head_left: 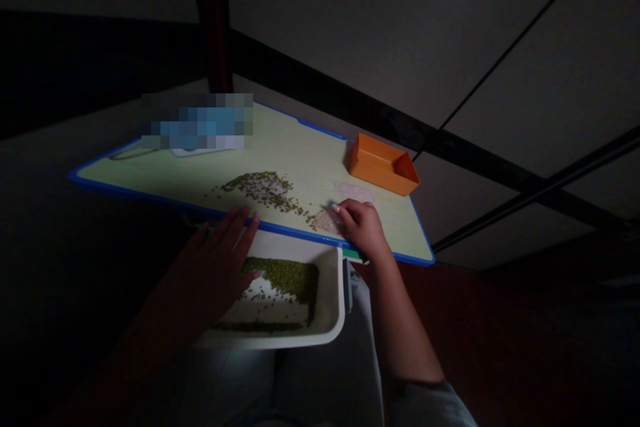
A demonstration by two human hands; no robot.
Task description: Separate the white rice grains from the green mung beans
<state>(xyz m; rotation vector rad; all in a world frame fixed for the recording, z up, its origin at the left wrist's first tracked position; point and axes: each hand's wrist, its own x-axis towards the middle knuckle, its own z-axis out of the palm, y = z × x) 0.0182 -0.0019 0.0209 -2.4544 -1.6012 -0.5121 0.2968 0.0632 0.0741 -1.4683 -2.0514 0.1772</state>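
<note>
My left hand (225, 247) is spread over a white bin (331, 320), its fingertips at the blue front edge of a pale tabletop (295, 147). Green bean-like grains (293, 280) lie in the bin. Just beyond those fingertips, a loose heap of similar grains (260, 188) is scattered on the tabletop. My right hand (361, 223) rests low on the tabletop with its fingers pinched together; what they hold, if anything, is too small to make out. Beside its fingertips lies a small pinkish patch of fine pieces (327, 220), and another pale pinkish patch (355, 192) lies behind the hand.
An orange open box (383, 165) stands at the tabletop's right back corner. At the left back sits a blurred-out blue item on a white base (207, 148), with a cable (133, 155) beside it. Pale panels (400, 27) rise behind the table.
</note>
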